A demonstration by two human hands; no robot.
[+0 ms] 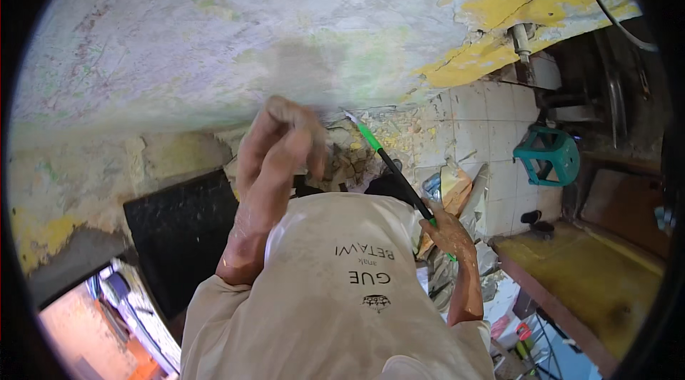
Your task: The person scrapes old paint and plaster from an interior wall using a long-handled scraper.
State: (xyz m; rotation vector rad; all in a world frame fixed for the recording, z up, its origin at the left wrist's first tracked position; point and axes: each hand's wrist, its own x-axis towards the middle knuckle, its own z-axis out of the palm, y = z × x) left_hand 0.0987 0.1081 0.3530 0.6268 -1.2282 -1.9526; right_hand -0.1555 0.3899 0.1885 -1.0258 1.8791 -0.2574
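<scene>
My right hand grips the lower end of a long black-and-green handled tool, which looks like a scraper. Its narrow pale tip reaches the lower part of the wall, at or very close to the surface. My left hand is raised in front of the wall, blurred, with bent fingers and nothing visible in it. The wall is patchy white, grey and green, with peeling yellow paint and a crack towards the right.
Broken plaster lies at the wall's foot by my feet. Plastic and debris cover the tiles. At right are a teal plastic stool and a yellowish-topped table. A plugged-in cord and a pipe stub stick out. A black panel stands left.
</scene>
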